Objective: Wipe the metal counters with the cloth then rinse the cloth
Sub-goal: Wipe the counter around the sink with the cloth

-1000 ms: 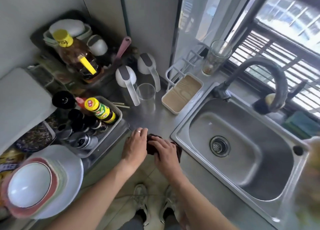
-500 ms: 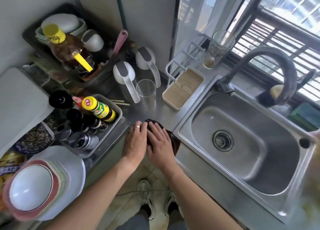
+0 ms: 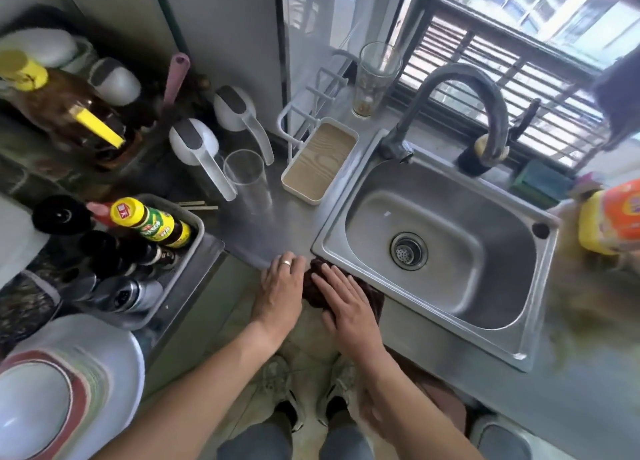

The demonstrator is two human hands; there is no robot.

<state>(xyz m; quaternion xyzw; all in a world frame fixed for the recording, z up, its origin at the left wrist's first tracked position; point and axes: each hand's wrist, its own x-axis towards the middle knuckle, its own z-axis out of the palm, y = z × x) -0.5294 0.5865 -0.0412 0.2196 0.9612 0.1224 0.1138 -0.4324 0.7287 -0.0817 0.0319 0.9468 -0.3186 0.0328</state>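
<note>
Lots of brushed steel here

Counter [image 3: 263, 231] and sink [image 3: 491, 251] are smooth, dull-shiny metal; the cloth [image 3: 313, 288] is dark, nubby fabric; the tumbler [image 3: 247, 182] is clear glass.

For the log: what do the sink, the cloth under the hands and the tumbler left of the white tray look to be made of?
Sink: brushed stainless steel by its look, grey with soft streaked reflections.
Cloth: dark brown soft fabric, perhaps microfibre; it bunches and drapes over the counter edge.
Tumbler: clear glass or plastic, which one cannot be told; the counter shows through it.
White tray: likely plastic rim, wood-grain patterned floor.
</note>
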